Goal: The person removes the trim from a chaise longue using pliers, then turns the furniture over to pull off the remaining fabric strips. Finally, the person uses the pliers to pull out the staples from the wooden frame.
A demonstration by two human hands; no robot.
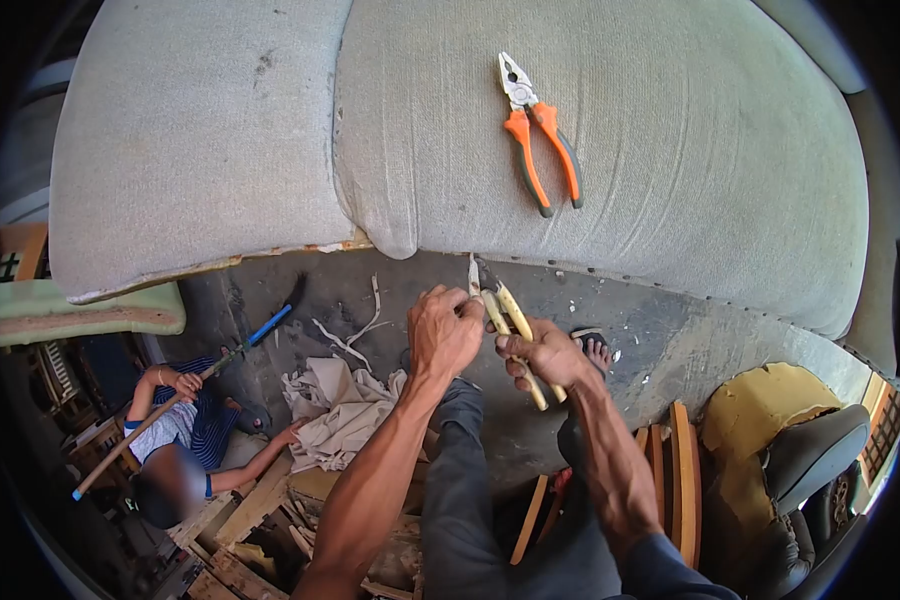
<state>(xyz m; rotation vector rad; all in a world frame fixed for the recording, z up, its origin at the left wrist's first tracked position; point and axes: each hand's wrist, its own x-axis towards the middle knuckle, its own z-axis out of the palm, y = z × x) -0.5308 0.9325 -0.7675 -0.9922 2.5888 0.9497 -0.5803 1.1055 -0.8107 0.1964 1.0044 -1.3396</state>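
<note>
My right hand (542,352) is wrapped around a plier-like tool with two pale yellow handles (523,325). Its dark head points up toward the lower edge of the grey upholstered seat (610,130). Just to the left, my left hand (445,335) is closed with thumb and fingers pinched together, right beside a pale strip (474,275) that hangs from the seat edge. Whether the fingers grip the strip I cannot tell. Combination pliers with orange and black grips (540,135) lie on the seat fabric, jaws pointing away from me.
At lower left another person (185,440) holds a long stick-handled brush (255,335) and touches crumpled beige cloth (335,415). Torn strips (365,320) lie on the grey floor. Wooden pieces (260,520) are piled below; yellow foam (765,420) and a dark cushion (818,455) stand at right.
</note>
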